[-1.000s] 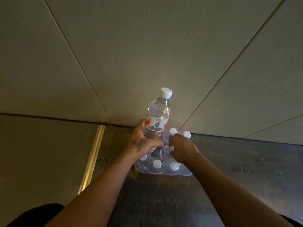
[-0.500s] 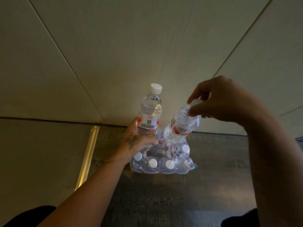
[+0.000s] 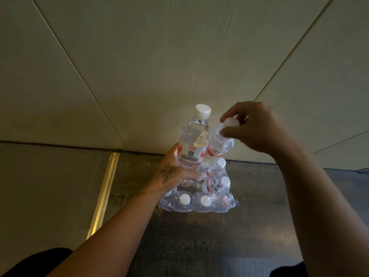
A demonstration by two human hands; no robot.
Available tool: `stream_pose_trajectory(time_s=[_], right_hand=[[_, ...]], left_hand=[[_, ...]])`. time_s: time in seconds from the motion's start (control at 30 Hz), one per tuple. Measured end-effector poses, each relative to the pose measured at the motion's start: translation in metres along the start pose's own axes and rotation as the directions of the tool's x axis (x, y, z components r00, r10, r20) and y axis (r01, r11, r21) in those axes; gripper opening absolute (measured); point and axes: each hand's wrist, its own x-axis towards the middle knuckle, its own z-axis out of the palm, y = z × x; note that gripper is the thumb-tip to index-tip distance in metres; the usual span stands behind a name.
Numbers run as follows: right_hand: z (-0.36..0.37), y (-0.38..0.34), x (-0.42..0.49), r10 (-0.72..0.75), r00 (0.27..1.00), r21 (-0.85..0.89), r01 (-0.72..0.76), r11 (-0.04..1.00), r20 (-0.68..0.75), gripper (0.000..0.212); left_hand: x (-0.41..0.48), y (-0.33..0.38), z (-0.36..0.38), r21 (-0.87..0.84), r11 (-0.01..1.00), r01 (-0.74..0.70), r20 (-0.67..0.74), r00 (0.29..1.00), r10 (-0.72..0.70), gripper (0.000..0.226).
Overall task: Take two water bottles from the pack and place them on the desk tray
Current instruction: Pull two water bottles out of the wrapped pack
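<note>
Pack (image 3: 197, 198) of water bottles, shrink-wrapped in clear film, standing on the dark wood-grain floor (image 3: 199, 246) close to the pale panelled wall (image 3: 159, 66); several white caps visible through its torn top. A brass-coloured strip (image 3: 102, 194) runs along the floor to the left of the pack, dividing the dark boards from a lighter grey surface. Left hand (image 3: 171, 174), tattooed on its back, raised just above the pack's left side; its grip is closed around the lower body of the first bottle (image 3: 192, 144), held upright, white cap uppermost, red-and-white label facing the camera. Right hand (image 3: 255, 130), higher and to the right; thumb and fingers pinch the white cap of the second bottle (image 3: 218, 146), which hangs tilted, its base just above the pack's far end. The two bottles lie side by side, touching or nearly so; which cannot be told. Both bottles are clear of the pack
</note>
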Motion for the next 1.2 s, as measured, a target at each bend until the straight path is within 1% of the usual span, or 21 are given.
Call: stream_pose_trajectory(time_s=[0.1,0.17,0.23,0.33,0.37,0.5,0.6,0.73,0.83,0.93,1.07,1.13,1.2], right_hand=[[0.008,0.01,0.005,-0.013,0.999,0.072,0.011,0.997,0.031,0.027],[0.017,0.017,0.004,-0.027,0.996,0.137,0.016,0.99,0.08,0.035],[0.029,0.023,0.003,0.009,0.991,0.208,-0.037,0.977,0.136,0.043],[0.05,0.039,0.003,0.084,0.976,0.233,-0.131,0.964,0.2,0.057],[0.057,0.044,0.002,0.098,0.974,0.245,-0.147,0.958,0.204,0.062],[0.088,0.054,-0.012,0.094,0.985,0.282,-0.131,0.95,0.141,0.05],[0.111,0.052,-0.017,0.173,0.979,0.349,-0.2,0.915,0.108,0.055],[0.123,0.05,-0.022,0.231,0.972,0.377,-0.233,0.897,0.05,0.055],[0.122,0.049,-0.026,0.251,0.968,0.363,-0.245,0.899,0.031,0.053],[0.116,0.043,-0.032,0.246,0.968,0.353,-0.25,0.902,0.057,0.052],[0.099,0.032,-0.046,0.203,0.973,0.352,-0.23,0.907,0.111,0.068],[0.091,0.024,-0.053,0.18,0.975,0.376,-0.216,0.901,0.128,0.072],[0.085,0.015,-0.064,0.186,0.973,0.435,-0.229,0.871,0.14,0.069]], left_hand=[[0.001,0.0,0.001,-0.022,1.0,0.002,-0.003,1.0,-0.002,0.078],[0.001,0.0,0.001,-0.02,1.0,-0.002,-0.009,1.0,0.001,0.078],[0.001,0.0,0.001,-0.008,1.0,-0.002,-0.019,1.0,0.002,0.08],[0.002,-0.001,0.0,0.003,1.0,-0.007,-0.027,1.0,0.007,0.087],[0.003,-0.002,0.0,0.01,1.0,-0.01,-0.026,1.0,0.01,0.088],[0.006,-0.002,0.002,0.058,0.998,-0.012,-0.046,0.999,0.015,0.094],[0.007,-0.002,0.003,0.061,0.998,-0.022,-0.067,0.997,0.026,0.096],[0.007,-0.003,0.005,0.012,0.999,-0.041,-0.061,0.997,0.041,0.086],[0.006,-0.003,0.004,-0.024,0.999,-0.048,-0.06,0.997,0.047,0.08],[0.001,-0.001,0.003,-0.053,0.998,-0.046,-0.065,0.997,0.043,0.083],[-0.017,0.008,-0.001,-0.059,0.997,-0.055,-0.055,0.997,0.052,0.079],[-0.028,0.013,-0.002,-0.067,0.997,-0.034,-0.069,0.997,0.029,0.076],[-0.041,0.019,-0.002,-0.097,0.995,-0.002,-0.07,0.998,-0.005,0.071]])
